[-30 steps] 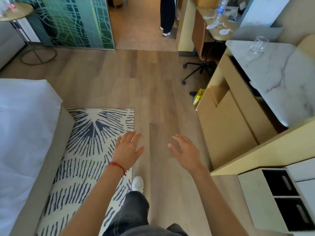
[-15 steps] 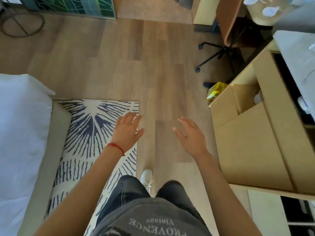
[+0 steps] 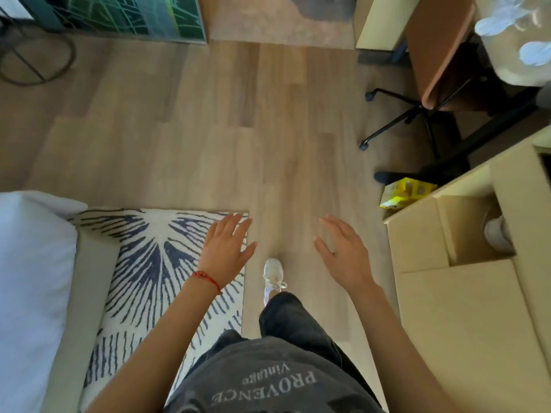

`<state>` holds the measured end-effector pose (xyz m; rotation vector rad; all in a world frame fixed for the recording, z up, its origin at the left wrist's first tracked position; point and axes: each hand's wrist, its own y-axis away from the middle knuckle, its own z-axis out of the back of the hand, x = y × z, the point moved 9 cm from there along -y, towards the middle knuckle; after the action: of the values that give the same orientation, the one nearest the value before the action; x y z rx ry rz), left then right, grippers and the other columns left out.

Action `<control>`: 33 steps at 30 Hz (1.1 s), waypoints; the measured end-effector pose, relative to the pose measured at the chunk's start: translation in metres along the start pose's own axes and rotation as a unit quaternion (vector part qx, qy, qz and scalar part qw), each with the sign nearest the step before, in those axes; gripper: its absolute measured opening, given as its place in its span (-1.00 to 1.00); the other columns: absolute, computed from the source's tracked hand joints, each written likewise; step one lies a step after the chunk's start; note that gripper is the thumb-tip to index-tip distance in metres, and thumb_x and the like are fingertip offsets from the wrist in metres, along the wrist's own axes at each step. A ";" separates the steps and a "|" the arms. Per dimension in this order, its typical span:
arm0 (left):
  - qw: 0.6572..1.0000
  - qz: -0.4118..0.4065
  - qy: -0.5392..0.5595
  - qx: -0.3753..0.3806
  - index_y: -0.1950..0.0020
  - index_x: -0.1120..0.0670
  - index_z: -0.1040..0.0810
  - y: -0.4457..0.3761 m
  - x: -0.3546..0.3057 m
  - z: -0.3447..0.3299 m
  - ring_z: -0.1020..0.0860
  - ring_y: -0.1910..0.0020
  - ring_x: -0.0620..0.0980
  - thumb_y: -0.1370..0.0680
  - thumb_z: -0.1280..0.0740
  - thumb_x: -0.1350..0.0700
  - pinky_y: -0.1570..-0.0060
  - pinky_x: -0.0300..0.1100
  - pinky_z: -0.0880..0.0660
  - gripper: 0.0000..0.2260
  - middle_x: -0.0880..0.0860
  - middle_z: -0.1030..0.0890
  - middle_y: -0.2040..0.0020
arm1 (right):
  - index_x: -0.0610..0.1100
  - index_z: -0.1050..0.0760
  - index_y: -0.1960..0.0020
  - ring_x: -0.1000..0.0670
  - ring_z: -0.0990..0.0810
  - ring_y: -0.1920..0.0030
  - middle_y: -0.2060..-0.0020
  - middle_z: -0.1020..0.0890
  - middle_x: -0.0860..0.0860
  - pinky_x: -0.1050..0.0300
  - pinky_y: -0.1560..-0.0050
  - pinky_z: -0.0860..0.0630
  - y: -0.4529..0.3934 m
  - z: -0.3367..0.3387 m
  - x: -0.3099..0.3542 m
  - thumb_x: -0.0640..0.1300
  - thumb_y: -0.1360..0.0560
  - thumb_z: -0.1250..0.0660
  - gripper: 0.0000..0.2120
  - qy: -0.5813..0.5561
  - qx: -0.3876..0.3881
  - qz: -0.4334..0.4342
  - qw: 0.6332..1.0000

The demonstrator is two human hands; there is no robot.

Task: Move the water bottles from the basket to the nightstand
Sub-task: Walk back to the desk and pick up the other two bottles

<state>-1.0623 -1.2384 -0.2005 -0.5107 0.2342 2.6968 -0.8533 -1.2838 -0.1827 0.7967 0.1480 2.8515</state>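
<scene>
Both of my hands hover palm-down over the floor, empty, with fingers spread. My left hand [image 3: 224, 248], with a red string on the wrist, is above the edge of the patterned rug [image 3: 143, 263]. My right hand [image 3: 343, 251] is over the wooden floor, just left of a beige cabinet [image 3: 465, 323]. No basket, nightstand or water bottle on the floor shows clearly. A blurred clear plastic bottle [image 3: 507, 13] lies on the desk at the top right.
A bed with white bedding [image 3: 26, 278] fills the left side. An office chair [image 3: 432, 64] on black wheeled legs stands at the upper right, and a yellow box [image 3: 402, 192] lies on the floor by the cabinet. My white shoe [image 3: 272, 275] steps forward on the wood floor.
The view has tilted further down and moved forward along the floor. Both hands stayed open and empty, and my white shoe has stepped forward between them.
</scene>
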 end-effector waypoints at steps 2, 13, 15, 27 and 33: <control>1.000 -0.003 -0.003 0.002 -0.32 0.18 -0.40 -0.045 -0.001 0.011 -0.32 -0.38 0.22 -0.51 -0.32 0.03 -0.35 0.15 -0.21 -0.57 0.23 -0.41 -0.35 | -0.17 -0.36 -0.35 -0.10 -0.35 -0.37 -0.37 -0.41 -0.11 0.01 -0.34 -0.28 -0.044 0.012 -0.006 -0.01 -0.55 -0.22 -0.57 0.003 0.002 -0.010 1.000; 0.999 -0.016 -0.007 -0.032 -0.31 0.18 -0.42 -0.261 0.014 0.069 -0.33 -0.37 0.22 -0.50 -0.34 0.06 -0.34 0.18 -0.20 -0.58 0.23 -0.43 -0.34 | -0.18 -0.40 -0.32 -0.12 -0.40 -0.34 -0.34 -0.44 -0.12 0.00 -0.31 -0.32 -0.249 0.073 -0.006 -0.04 -0.53 -0.26 -0.59 0.009 -0.018 -0.009 1.000; 0.999 -0.026 -0.015 -0.027 -0.30 0.18 -0.43 -0.301 0.020 0.070 -0.35 -0.35 0.23 -0.49 -0.36 0.06 -0.32 0.18 -0.23 -0.58 0.23 -0.45 -0.32 | -0.19 -0.40 -0.32 -0.13 -0.41 -0.33 -0.34 -0.45 -0.12 0.01 -0.30 -0.32 -0.282 0.073 -0.010 -0.06 -0.52 -0.28 -0.59 0.012 -0.018 -0.021 1.000; 0.993 -0.110 -0.047 0.002 -0.28 0.19 -0.43 -0.561 0.039 0.115 -0.37 -0.34 0.25 -0.49 -0.35 0.05 -0.29 0.17 -0.29 -0.59 0.25 -0.46 -0.30 | -0.20 -0.40 -0.32 -0.15 -0.44 -0.30 -0.31 -0.47 -0.15 0.01 -0.26 -0.35 -0.505 0.110 -0.010 -0.08 -0.51 -0.30 -0.58 -0.016 -0.051 -0.083 0.995; 0.991 -0.128 -0.044 0.018 -0.31 0.18 -0.41 -0.659 0.029 0.123 -0.34 -0.36 0.23 -0.51 -0.32 0.03 -0.32 0.16 -0.25 -0.58 0.24 -0.44 -0.33 | -0.17 -0.41 -0.32 -0.13 -0.42 -0.32 -0.32 -0.47 -0.12 0.00 -0.29 -0.33 -0.583 0.139 -0.025 -0.06 -0.52 -0.29 -0.60 -0.025 -0.073 -0.110 0.991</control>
<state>-0.8630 -0.5996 -0.1582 -0.3811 0.1787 2.4541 -0.6760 -0.7108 -0.1604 0.7693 0.0170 2.5986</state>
